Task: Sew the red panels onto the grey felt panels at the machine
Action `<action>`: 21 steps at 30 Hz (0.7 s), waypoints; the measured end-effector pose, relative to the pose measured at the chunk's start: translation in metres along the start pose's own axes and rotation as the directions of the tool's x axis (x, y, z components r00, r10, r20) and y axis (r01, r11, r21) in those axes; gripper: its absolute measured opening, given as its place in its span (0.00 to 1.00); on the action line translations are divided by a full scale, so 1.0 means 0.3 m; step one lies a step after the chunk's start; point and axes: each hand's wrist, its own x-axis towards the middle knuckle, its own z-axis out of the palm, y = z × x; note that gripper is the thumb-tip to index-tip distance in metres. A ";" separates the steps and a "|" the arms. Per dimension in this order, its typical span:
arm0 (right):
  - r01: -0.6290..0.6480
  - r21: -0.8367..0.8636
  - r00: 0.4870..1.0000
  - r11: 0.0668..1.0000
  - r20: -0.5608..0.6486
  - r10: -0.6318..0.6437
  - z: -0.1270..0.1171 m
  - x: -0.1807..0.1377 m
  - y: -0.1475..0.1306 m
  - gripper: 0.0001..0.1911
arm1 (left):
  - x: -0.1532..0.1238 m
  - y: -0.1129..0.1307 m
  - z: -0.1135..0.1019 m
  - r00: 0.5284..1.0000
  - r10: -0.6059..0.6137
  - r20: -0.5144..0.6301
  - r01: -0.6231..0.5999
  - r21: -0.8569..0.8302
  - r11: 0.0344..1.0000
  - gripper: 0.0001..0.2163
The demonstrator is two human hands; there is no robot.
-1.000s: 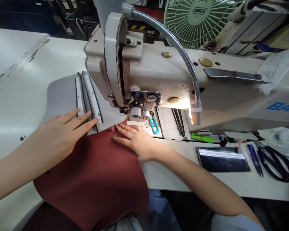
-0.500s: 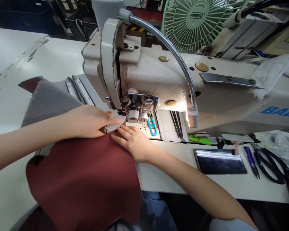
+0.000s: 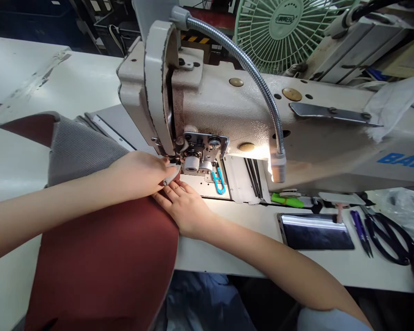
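Note:
A dark red sheet with grey fabric backing (image 3: 103, 262) lies across the sewing machine's bed and hangs over the table's front edge. Its far part is turned up, so the grey side (image 3: 86, 147) shows. My left hand (image 3: 143, 172) grips the folded edge close to the presser foot area, with the thumb and fingertips partly hidden. Just to the right, my right hand (image 3: 188, 207) lies flat, its outstretched fingers resting on the sheet's edge near the left fingertips. The sewing machine (image 3: 224, 105) stands over the fold; its needle is hidden.
Blue thread snips (image 3: 218, 179) lie on the machine bed, right of the foot. Along the table are a phone (image 3: 315, 232), a purple pen-like tool (image 3: 360, 230) and black-handled scissors (image 3: 391, 234). A bendable lamp (image 3: 278, 168) shines beside the machine; a green fan (image 3: 283, 32) stands behind.
The sheet has shifted and swung: its hanging part moved left, and the turned-up far corner reaches farther left. The left hand has slid slightly right toward the foot, covering more of the fold.

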 end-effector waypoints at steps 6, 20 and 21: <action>-0.049 0.035 0.999 0.998 0.006 0.049 0.003 0.011 -0.016 0.37 | 0.003 0.017 -0.013 0.996 -0.019 0.086 0.012 0.084 0.996 0.11; -0.011 0.077 1.000 0.997 -0.015 0.012 0.036 0.038 -0.058 0.29 | 0.012 0.064 0.056 0.990 -0.137 0.019 0.136 0.053 0.989 0.15; -0.018 0.077 1.000 0.997 0.000 0.018 0.032 0.034 -0.061 0.30 | 0.009 0.059 0.068 0.990 -0.138 -0.007 0.138 0.042 0.990 0.15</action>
